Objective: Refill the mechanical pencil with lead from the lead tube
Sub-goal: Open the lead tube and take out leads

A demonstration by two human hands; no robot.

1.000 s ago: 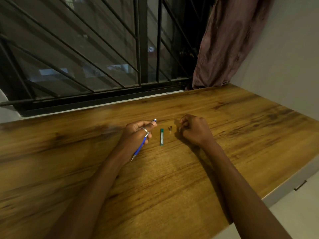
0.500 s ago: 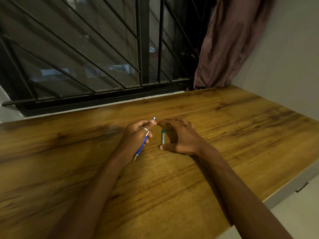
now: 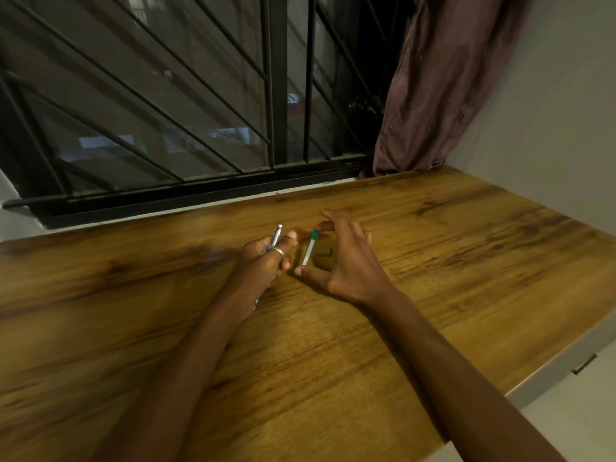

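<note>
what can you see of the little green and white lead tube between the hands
The slim lead tube, plastic by its look, has a teal green end pointing toward the window and a pale, whitish body toward the person. It sits tilted, between the right hand's forefinger at its green end and thumb near its pale end, just over the brown wood-grain table. Whether it is lifted clear cannot be told. The blue mechanical pencil is in the left hand, apart from it.

Dim warm indoor light, dark window (image 3: 166, 111), slight motion blur, wide-angle edge warp.
</note>
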